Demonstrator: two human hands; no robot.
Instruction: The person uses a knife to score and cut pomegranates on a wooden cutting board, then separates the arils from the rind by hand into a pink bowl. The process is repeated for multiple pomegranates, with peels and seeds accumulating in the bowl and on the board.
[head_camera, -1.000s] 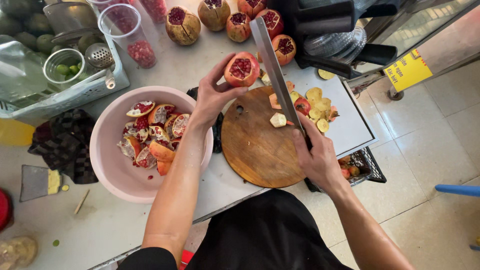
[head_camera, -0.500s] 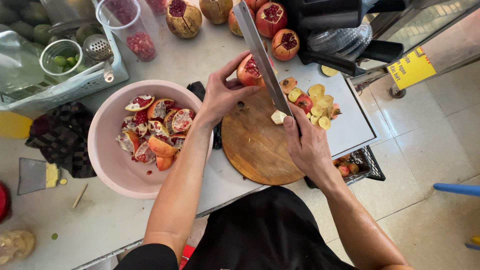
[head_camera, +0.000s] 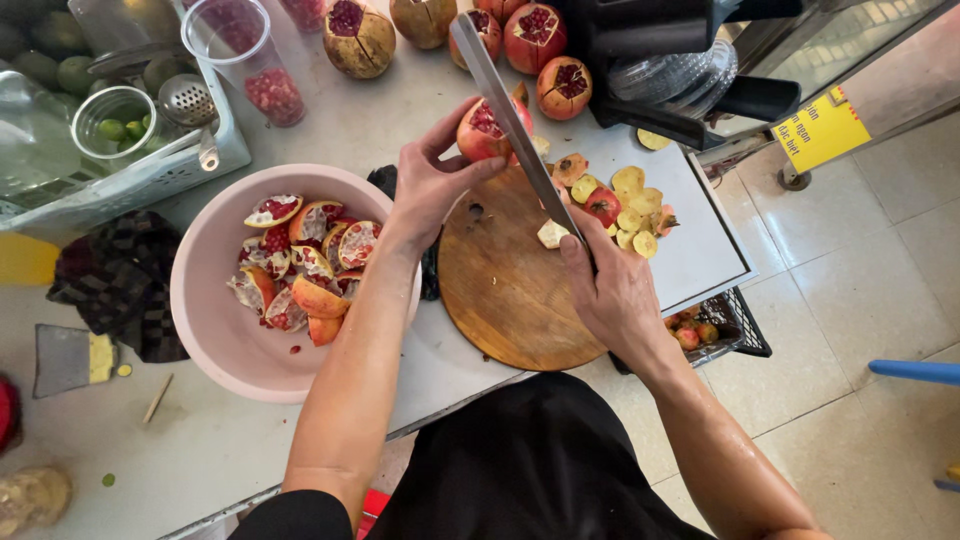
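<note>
Red pomegranate (head_camera: 484, 132), top cut open with seeds showing, held tilted over far edge of round wooden board (head_camera: 510, 290). Long knife (head_camera: 505, 110) laid against its right side, perhaps cutting in.

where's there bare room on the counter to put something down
Bare counter lies between the plastic cup, pink bowl and left hand. The cutting board is bare nearer the person. Crowded: peel scraps and cut pomegranates beyond it.

A yellow, rectangular sign (head_camera: 818, 130) with dark lettering hangs tilted at the upper right, beside the table's (head_camera: 700, 240) far corner, above the tiled floor (head_camera: 860, 260).
</note>
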